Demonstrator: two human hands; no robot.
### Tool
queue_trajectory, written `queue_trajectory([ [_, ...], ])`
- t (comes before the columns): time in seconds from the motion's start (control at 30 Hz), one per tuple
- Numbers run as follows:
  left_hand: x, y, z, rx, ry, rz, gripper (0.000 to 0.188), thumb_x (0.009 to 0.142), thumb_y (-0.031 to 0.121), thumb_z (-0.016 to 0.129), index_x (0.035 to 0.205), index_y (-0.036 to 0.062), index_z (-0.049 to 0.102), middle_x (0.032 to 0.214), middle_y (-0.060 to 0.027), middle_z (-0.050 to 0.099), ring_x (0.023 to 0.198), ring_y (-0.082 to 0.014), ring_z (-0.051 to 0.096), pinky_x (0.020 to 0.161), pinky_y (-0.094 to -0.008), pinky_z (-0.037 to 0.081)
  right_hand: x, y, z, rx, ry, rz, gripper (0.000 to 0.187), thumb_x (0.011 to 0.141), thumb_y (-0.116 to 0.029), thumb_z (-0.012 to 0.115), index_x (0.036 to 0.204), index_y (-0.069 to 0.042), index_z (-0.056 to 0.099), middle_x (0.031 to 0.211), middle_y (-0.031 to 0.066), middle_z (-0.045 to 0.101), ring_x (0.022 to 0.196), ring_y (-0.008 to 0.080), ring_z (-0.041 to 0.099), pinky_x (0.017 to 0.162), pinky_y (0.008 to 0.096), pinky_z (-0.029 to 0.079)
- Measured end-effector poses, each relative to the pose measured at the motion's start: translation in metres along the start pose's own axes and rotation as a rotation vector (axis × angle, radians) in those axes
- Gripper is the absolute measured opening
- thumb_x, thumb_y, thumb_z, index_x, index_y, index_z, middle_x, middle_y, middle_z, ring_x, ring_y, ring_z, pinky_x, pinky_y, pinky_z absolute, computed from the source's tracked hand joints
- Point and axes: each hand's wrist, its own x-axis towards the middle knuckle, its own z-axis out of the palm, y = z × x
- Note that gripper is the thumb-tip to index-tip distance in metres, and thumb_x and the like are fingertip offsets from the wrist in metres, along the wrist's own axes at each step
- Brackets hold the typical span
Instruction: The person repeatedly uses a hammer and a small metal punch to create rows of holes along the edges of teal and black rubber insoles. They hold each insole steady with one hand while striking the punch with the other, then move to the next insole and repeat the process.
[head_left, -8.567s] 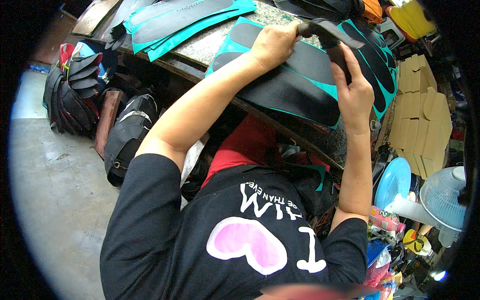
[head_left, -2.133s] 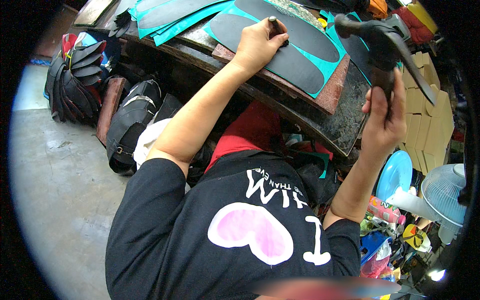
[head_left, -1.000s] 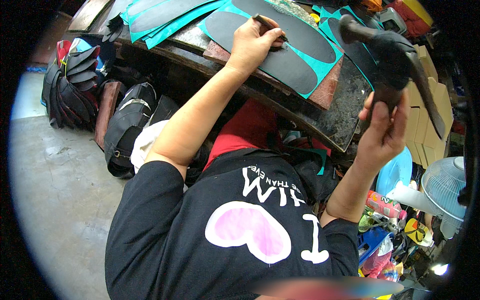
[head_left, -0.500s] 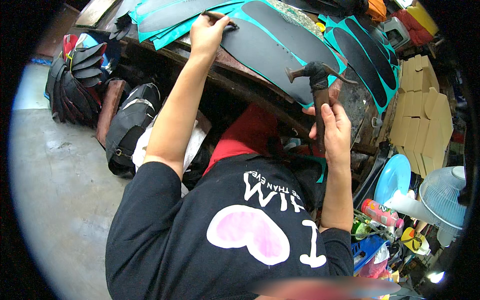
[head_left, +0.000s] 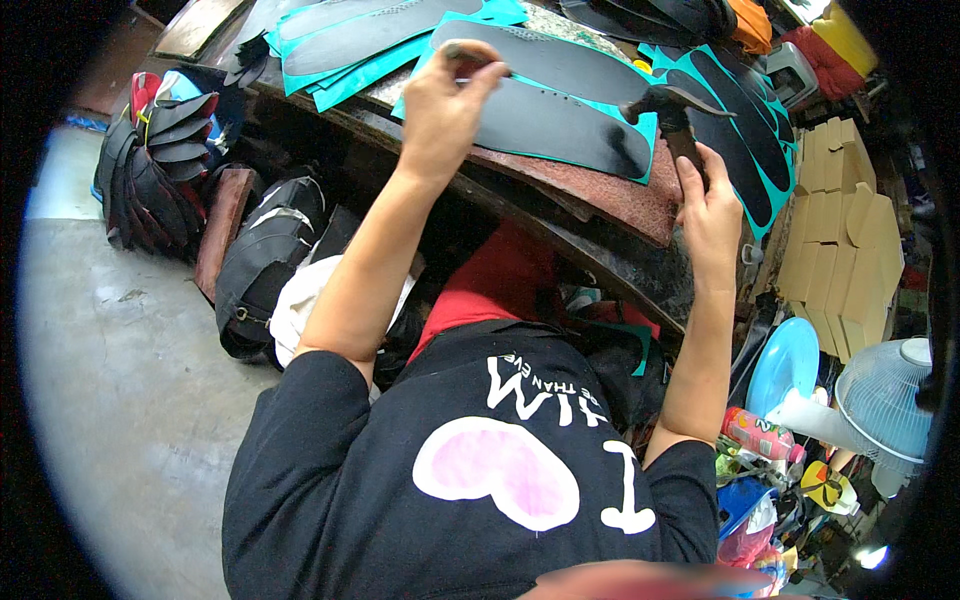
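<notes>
My right hand [head_left: 708, 205] grips the wooden handle of a claw hammer [head_left: 676, 125], raised above the right end of a teal sheet [head_left: 648, 160]. Two dark sole-shaped pieces [head_left: 565, 125] lie on that sheet, with small holes along an edge. Over the sheet's left end is my left hand [head_left: 445, 115], its fingers curled closed around a small dark tool [head_left: 506, 72]. Most of the tool is hidden by the hand, so its kind is unclear. A reddish-brown board [head_left: 630, 205] shows beneath the sheet's near edge.
Stacked teal sheets with dark soles [head_left: 340, 60] lie at the left of the bench, and more teal sheets [head_left: 735, 110] at its right. Cardboard boxes [head_left: 835, 240] and a fan [head_left: 885, 395] stand on the right. Bundled dark pieces [head_left: 150, 180] and a black bag [head_left: 265, 265] are at left.
The teal sheet has turned and shifted away from me, baring more of the brown board. My right hand has moved right and farther away with the hammer; my left has moved slightly right and nearer.
</notes>
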Motion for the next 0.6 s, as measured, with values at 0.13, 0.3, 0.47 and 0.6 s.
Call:
queue_trajectory([
  [0.13, 0.012, -0.005, 0.035, -0.187, -0.139, -0.248, 0.011, 0.087, 0.009, 0.071, 0.094, 0.0003, 0.068, 0.082, -0.0056, 0.071, 0.073, -0.0097, 0.067, 0.068, -0.0249, 0.055, -0.015, 0.007, -0.005, 0.062, -0.011, 0.062, 0.039, 0.098, -0.036, 0.060, 0.128, -0.011, 0.061, 0.086, 0.0119, 0.066, 0.074, 0.0250, 0.061, 0.066, 0.0346, 0.047],
  [0.3, 0.011, -0.025, 0.059, -0.047, -0.205, -0.263, 0.011, 0.087, 0.008, 0.071, 0.094, -0.0001, 0.067, 0.080, -0.0066, 0.072, 0.072, -0.0103, 0.068, 0.066, -0.0249, 0.056, -0.030, 0.002, -0.008, 0.153, 0.008, 0.032, 0.039, 0.098, -0.028, 0.063, 0.132, -0.008, 0.061, 0.077, -0.0021, 0.059, 0.056, 0.0031, 0.045, 0.050, 0.0202, 0.038],
  [0.47, 0.008, -0.033, 0.064, -0.120, -0.166, -0.316, 0.012, 0.085, 0.009, 0.072, 0.091, 0.0001, 0.067, 0.080, -0.0093, 0.073, 0.070, -0.0143, 0.070, 0.067, -0.0279, 0.056, -0.028, -0.017, -0.022, 0.295, 0.047, -0.047, 0.039, 0.098, -0.024, 0.064, 0.134, -0.009, 0.060, 0.082, -0.0007, 0.059, 0.062, 0.0034, 0.048, 0.052, 0.0190, 0.040],
  [0.6, 0.006, -0.025, 0.066, 0.279, -0.173, -0.009, 0.014, 0.085, 0.012, 0.072, 0.094, 0.0025, 0.067, 0.083, -0.0125, 0.073, 0.076, -0.0224, 0.072, 0.070, -0.0323, 0.056, -0.027, -0.045, -0.052, 0.442, 0.142, -0.136, 0.036, 0.096, -0.018, 0.066, 0.130, -0.008, 0.062, 0.105, -0.0002, 0.069, 0.067, 0.0040, 0.051, 0.058, 0.0193, 0.043],
])
